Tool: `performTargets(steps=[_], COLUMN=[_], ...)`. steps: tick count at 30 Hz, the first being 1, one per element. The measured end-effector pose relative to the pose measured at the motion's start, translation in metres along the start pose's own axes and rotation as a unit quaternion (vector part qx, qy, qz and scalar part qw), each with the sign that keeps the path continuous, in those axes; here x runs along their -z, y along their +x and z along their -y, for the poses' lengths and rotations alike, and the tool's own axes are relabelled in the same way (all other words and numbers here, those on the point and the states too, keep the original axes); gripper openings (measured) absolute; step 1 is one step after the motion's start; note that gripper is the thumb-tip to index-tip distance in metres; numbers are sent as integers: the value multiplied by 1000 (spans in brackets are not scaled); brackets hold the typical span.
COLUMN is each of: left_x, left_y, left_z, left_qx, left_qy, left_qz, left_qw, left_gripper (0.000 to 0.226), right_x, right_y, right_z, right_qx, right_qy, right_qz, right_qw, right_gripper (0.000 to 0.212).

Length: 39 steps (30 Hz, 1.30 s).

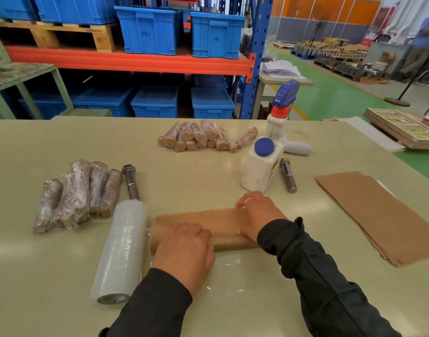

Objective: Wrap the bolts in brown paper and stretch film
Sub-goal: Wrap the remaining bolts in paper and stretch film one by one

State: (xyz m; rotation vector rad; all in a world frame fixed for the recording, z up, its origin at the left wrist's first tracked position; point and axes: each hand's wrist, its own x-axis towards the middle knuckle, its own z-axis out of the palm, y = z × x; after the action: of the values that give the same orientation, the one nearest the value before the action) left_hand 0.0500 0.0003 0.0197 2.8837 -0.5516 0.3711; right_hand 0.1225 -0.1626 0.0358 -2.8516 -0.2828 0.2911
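We see both hands on brown paper roll (223, 227) near desk (62, 276) edge: left hand (184, 251) grip curled round it, right hand (257, 215) fingers curled over it; stretch film roll (121, 251) just left.

Film roll (122, 249) left of paper roll (223, 229), paper sheets (383, 215) right, wrapped bolts (203, 137) behind.
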Motion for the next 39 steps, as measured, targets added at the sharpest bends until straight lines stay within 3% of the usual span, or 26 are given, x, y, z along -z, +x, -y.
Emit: performTargets(steps=[2,4,9,12,15,17,20,24,25,30,32,34,35,37,39], left_x=[-4,-4,1,0,3,7,8,11,9,15,21,23,25,27,30], left_y=[-3,-4,-5,-8,-11,-11,-8,-4,-4,2,4,9,11,13,13], left_z=[-1,-2,-4,-5,-10,-13,-14,-13,-10,-7,-3,4,5,8,8], left_qx=[3,11,21,20,41,39,47,55,52,126,150,119,89,34,42], left_qy=[12,5,3,46,68,62,37,42,43,-4,9,37,41,33,21], left_qz=[-11,-15,1,-17,-23,-14,8,54,53,4,8,-19,-33,29,88], left_qw=[1000,1000,1000,999,997,997,998,996,996,992,989,992,995,998,995], left_gripper=[30,28,33,39,19,18,37,31,33,24,48,75,77,55,25], right_x=[1,1,2,8,10,8,3,6,6,2,0,-2,-4,-6,-7], right_y=[3,7,13,14,11,5,-3,-7,-7,-14,-20,-24,-25,-27,-28], right_z=[-2,1,7,10,10,11,8,4,4,5,6,6,5,4,3], right_qx=[45,63,61,89,125,146,157,139,145,201,236,256,261,272,283], right_qy=[22,19,-35,-44,-7,28,47,79,86,139,152,143,137,127,113], right_qz=[19,27,13,-5,-51,-47,-21,51,51,17,9,-2,-8,-19,-30], right_qw=[999,997,997,995,991,988,986,986,984,970,960,956,955,954,952], right_gripper=[64,62,46,24,19,16,10,55,57,24,20,21,21,23,23])
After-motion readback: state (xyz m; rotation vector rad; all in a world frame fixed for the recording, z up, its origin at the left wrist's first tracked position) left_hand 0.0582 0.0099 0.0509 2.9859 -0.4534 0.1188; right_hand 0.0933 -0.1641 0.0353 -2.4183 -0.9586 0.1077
